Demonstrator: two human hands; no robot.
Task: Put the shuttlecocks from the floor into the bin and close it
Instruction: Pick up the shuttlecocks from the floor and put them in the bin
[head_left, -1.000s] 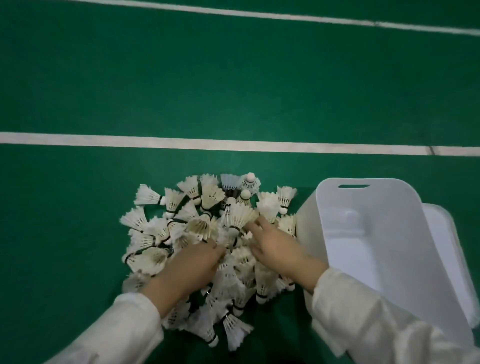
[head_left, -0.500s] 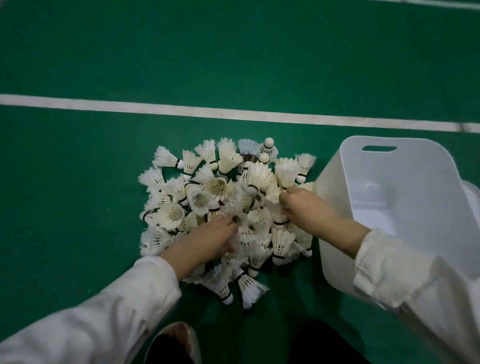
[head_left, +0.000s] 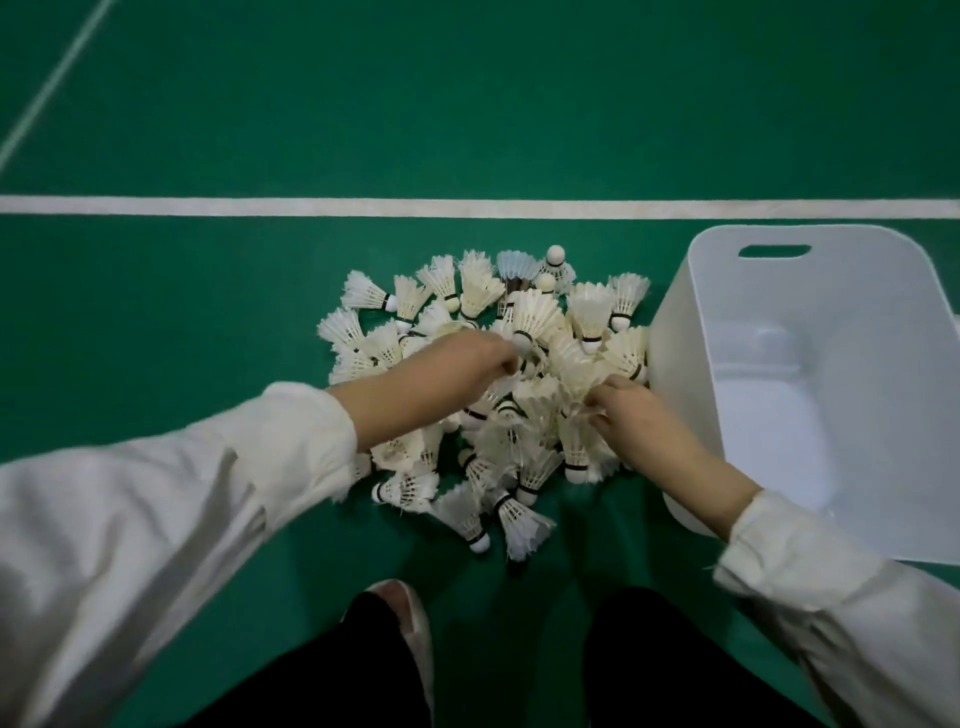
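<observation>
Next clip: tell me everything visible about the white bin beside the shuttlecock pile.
The bin is white, smooth plastic by its look, with rounded corners and a slot handle cut through its far wall. It stands open, no lid on it, on the green floor right of the shuttlecocks, some of which lie against its left wall. Inside show only a bare bottom and a moulded hump. The right sleeve crosses its near corner; whether it touches is unclear.

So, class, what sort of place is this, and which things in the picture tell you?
Most likely a badminton court: a green sports floor marked with a white line, and a pile of shuttlecocks beside a white bin.
</observation>
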